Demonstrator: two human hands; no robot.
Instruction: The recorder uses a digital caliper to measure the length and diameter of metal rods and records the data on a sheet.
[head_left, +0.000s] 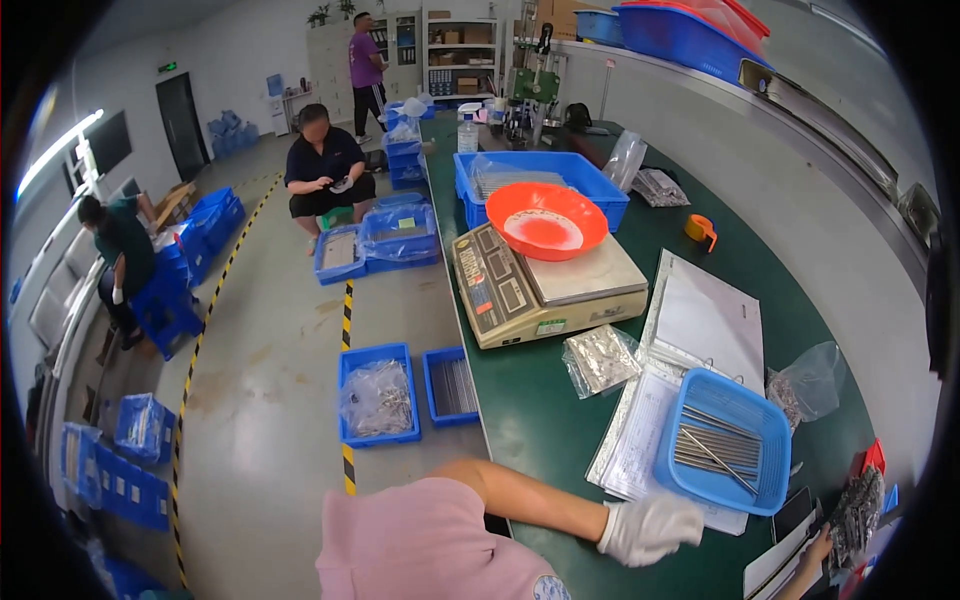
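Note:
My left hand (650,530), in a white glove, hovers over the green table just below the blue basket (775,440). Motion smears its fingers, so their pose does not show. Inside the basket lie several thin metal rods (710,445), one across the others. The basket rests on paper sheets and an opened ring binder (705,315). At the lower right, my bare right hand (818,550) grips a clear bag of small metal parts (856,515). Part of that hand is cut off by the dark rim of the picture.
A beige weighing scale (490,290) carries a red bowl (547,220); a blue crate (600,185) stands behind. Small bags (600,358) and an orange cup (700,230) lie about. Blue floor crates (380,395) line the table's left side. A seated person (325,165) works beyond them.

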